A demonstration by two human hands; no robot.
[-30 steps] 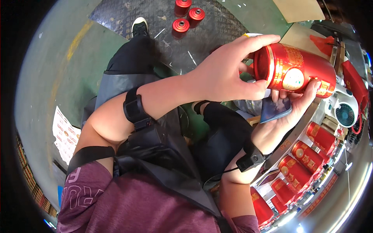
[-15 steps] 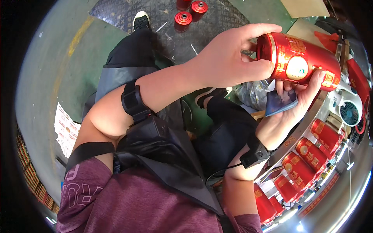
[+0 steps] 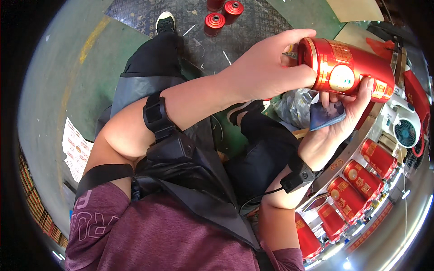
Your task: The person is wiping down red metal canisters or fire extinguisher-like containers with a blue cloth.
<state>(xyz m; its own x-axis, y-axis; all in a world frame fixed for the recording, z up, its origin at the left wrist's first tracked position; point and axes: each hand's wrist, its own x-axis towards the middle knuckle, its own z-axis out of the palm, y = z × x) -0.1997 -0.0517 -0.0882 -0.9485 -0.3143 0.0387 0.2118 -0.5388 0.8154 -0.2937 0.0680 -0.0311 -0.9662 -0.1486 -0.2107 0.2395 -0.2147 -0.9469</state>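
Note:
A shiny red canister (image 3: 361, 67) with gold decoration and a round pale emblem lies tilted in my hands at the upper right. My left hand (image 3: 275, 65) reaches across and curls round its left end, thumb in front and index finger stretched along the upper edge; the other fingertips are partly hidden. From below, my right hand (image 3: 346, 115) supports the canister's far part, its thumb pressed on the printed side. A folded dark blue cloth-like piece (image 3: 326, 116) sits in the right hand's fingers, under the canister.
Several red canisters with holed tops, one of them here (image 3: 214, 23), stand on the dark floor mat (image 3: 190, 54) ahead. More red canisters (image 3: 347, 198) line the right side, near a white fan (image 3: 404, 128) and a clear plastic bag (image 3: 294, 108). A printed sheet (image 3: 77, 149) lies left.
My left hand has shifted slightly left along the canister's end, its index fingertip drawn back. The canister has moved a little left and up with the right hand still under it.

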